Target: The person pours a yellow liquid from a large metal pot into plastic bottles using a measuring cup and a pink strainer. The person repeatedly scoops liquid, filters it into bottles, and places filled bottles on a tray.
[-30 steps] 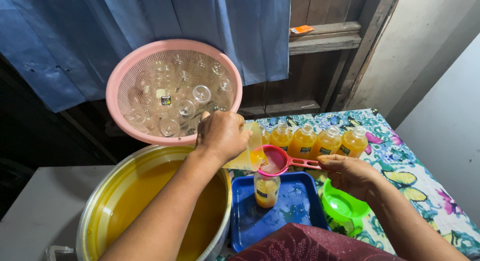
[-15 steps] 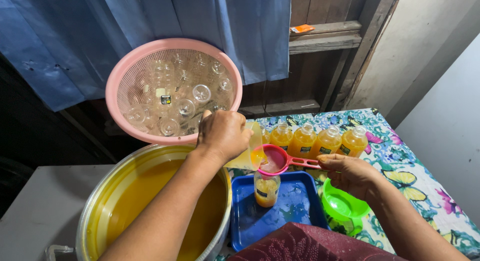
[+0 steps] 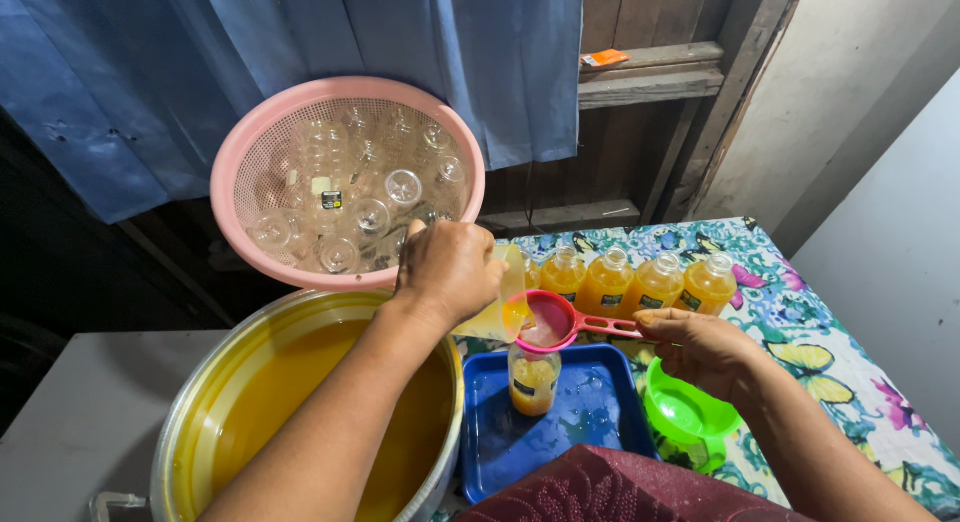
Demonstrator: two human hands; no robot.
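Clear cup (image 3: 497, 307) in closed left hand (image 3: 447, 270)

Clear plastic cup (image 3: 497, 307) – tilted, yellow liquid at its lip over pink funnel (image 3: 549, 322). Funnel sits in small bottle (image 3: 533, 378) – upright, partly filled, on blue tray (image 3: 590, 412).

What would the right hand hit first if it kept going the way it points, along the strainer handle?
The right hand points left along the pink strainer; just beyond is the tilted cup in the left hand. Probably the cup first, though depth is unclear.
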